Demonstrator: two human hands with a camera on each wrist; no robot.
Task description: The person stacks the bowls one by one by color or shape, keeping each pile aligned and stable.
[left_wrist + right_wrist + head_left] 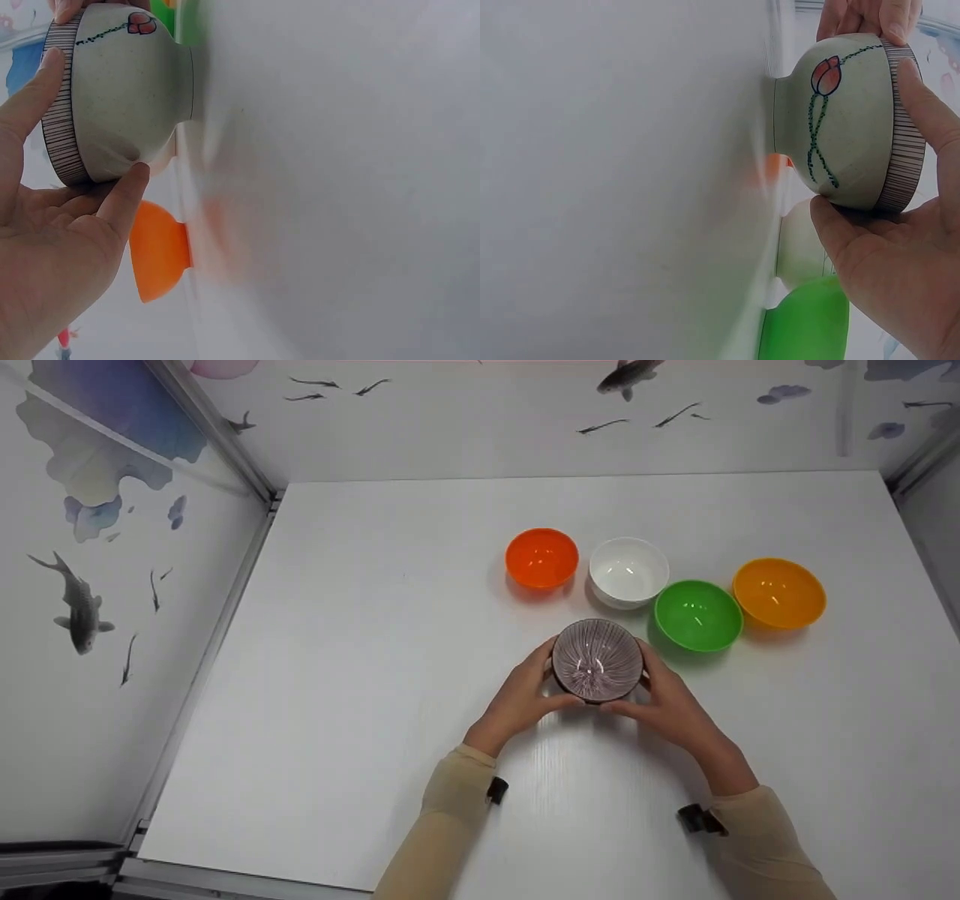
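Observation:
A ceramic bowl (598,660) with purplish streaks inside stands upright between both hands in the head view. Its pale outside (851,120) carries a painted red tulip and a striped band below the rim. My left hand (523,695) holds it from the left, thumb at the near rim and fingers along the side. From the right, my right hand (673,705) grips it the same way. In the left wrist view the foot of the bowl (184,82) is right at the white tabletop. The far fingers are partly hidden behind the bowl.
Beyond the hands stand an orange-red bowl (541,558), a white bowl (628,573), a green bowl (698,616) and a yellow-orange bowl (779,593). The green one is close to the ceramic bowl. White panels with fish pictures (81,604) border the white table (337,660).

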